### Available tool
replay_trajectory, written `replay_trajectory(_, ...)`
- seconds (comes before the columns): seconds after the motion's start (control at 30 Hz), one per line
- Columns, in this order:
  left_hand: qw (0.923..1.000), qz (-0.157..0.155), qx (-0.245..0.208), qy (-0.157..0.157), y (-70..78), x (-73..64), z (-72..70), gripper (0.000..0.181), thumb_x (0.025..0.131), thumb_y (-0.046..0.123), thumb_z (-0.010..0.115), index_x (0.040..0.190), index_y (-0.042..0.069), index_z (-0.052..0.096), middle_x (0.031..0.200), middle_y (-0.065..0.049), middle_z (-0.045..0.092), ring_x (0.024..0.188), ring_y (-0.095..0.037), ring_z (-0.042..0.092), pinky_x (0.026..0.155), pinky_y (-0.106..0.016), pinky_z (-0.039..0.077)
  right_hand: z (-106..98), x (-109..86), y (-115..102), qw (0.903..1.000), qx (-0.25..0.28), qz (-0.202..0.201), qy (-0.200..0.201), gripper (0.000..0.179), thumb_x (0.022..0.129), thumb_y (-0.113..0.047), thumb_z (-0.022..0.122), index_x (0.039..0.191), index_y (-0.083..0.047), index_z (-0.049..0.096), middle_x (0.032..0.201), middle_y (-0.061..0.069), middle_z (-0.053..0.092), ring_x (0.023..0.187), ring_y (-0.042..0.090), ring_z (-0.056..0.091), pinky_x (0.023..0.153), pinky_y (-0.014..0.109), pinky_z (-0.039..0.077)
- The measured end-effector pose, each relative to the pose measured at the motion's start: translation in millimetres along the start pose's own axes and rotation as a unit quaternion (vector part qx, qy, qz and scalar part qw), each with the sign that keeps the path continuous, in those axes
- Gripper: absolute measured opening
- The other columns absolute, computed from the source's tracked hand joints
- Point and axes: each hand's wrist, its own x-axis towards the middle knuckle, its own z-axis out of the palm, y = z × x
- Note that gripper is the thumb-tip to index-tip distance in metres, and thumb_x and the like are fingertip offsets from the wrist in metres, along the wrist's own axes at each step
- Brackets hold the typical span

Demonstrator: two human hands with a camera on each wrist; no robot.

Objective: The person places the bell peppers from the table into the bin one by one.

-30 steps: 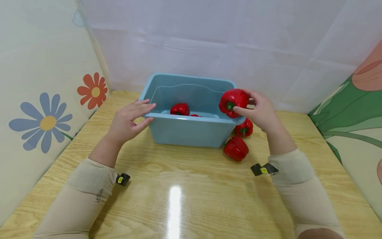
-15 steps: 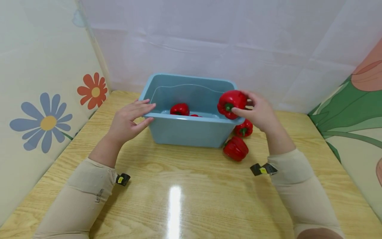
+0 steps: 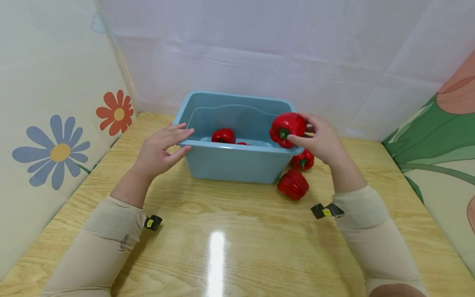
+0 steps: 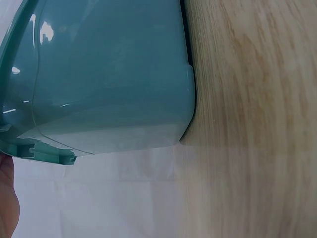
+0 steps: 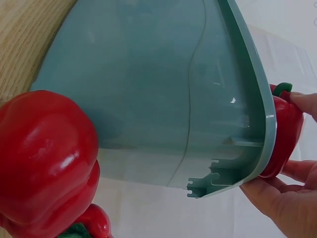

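A person's right hand (image 3: pixel 324 138) pinches a red pepper (image 3: pixel 288 122) between a thumb near the stem (image 3: pixel 283 133) and fingers at the far side, holding it just left of that hand and over the right end of a blue box (image 3: pixel 230 166); whether the pepper touches the rim cannot be told. Over the past second the pepper has edged slightly to the left and inward, which suggests a careful pass across the rim, not yet completed, since the grip remains. The left hand (image 3: pixel 157 150), fingers spread and fairly straight, has stayed on the box's left end, seemingly to steady it. The pepper's stem faces the person and a little leftward; its body is blocky, its stem-to-base axis running back from the thumb toward the fingers, apparently near level. Between the hands, another pepper (image 3: pixel 222 135) lies in the box beside a sliver of red. Below the right hand, two more (image 3: pixel 293 185) (image 3: pixel 303 159) rest on the table (image 3: pixel 178 243) by the box's right end.
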Motion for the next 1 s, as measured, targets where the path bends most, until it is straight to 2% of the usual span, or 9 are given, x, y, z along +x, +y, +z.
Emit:
replay_trajectory(0.33, 1.0, 0.004, 0.002, 0.003, -1.7, -0.8, 1.0, 0.057, 0.068, 0.01, 0.077, 0.122, 0.013, 0.06, 0.115, -0.008, 0.063, 0.116, -0.021, 0.053, 0.104, -0.04, 0.035, -0.7, 0.8, 3.6, 0.9999, 0.013, -0.002, -0.01, 0.07, 0.079, -0.04, 0.069, 0.139, -0.019, 0.039, 0.13, 0.005, 0.046, 0.115, 0.028, 0.047, 0.084, 0.046, 0.051)
replay_trajectory(0.63, 1.0, 0.007, -0.003, 0.006, -0.5, -0.6, 0.6, 0.058, 0.067, 0.007, 0.077, 0.122, 0.013, 0.06, 0.115, -0.007, 0.063, 0.116, -0.022, 0.054, 0.104, -0.04, 0.035, -0.2, 1.1, 5.0, 0.9999, 0.009, 0.007, -0.013, 0.075, 0.077, -0.045, 0.069, 0.14, -0.022, 0.037, 0.132, 0.004, 0.045, 0.116, 0.027, 0.046, 0.084, 0.046, 0.05)
replay_trajectory(1.0, 1.0, 0.006, -0.004, 0.006, -0.9, -0.5, 0.7, 0.058, 0.068, 0.008, 0.077, 0.122, 0.013, 0.06, 0.116, -0.007, 0.063, 0.115, -0.022, 0.054, 0.103, -0.041, 0.035, -0.5, 0.2, 5.5, 0.9999, 0.011, -0.002, -0.013, 0.073, 0.078, -0.042, 0.069, 0.14, -0.02, 0.037, 0.132, 0.004, 0.044, 0.115, 0.028, 0.047, 0.084, 0.045, 0.051)
